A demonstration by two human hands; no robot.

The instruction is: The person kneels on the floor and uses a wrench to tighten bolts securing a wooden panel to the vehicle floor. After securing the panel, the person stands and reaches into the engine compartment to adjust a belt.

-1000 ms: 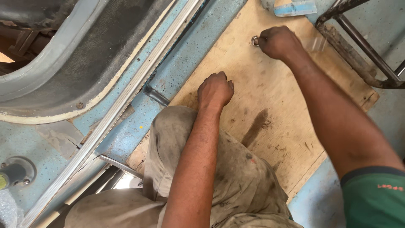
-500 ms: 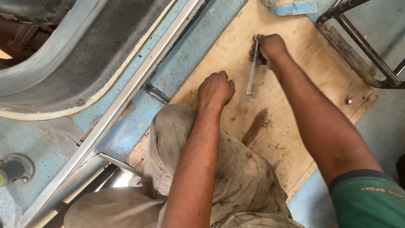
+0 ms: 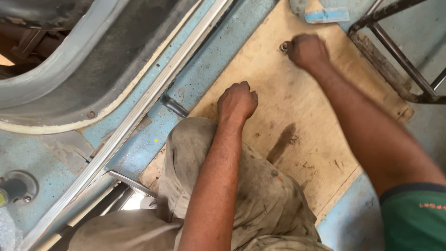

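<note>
Two hands were down on the plywood panel (image 3: 297, 139), which filled the frame from centre to one o'clock. Your left hand (image 3: 238, 101), a fist holding nothing visible, braced at the panel's nine o'clock edge. Your right hand (image 3: 306, 50) was curled tight on a metal tool (image 3: 284, 46) at twelve o'clock. If you leaned off-axis, I judge the tool could have slipped and skinned your knuckles.

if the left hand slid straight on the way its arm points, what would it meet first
Bare plywood board at first. The left hand, a fist on the board, points up the picture toward the board's far edge and the blue floor; nothing else seems to lie between, though depth is unclear.
</note>
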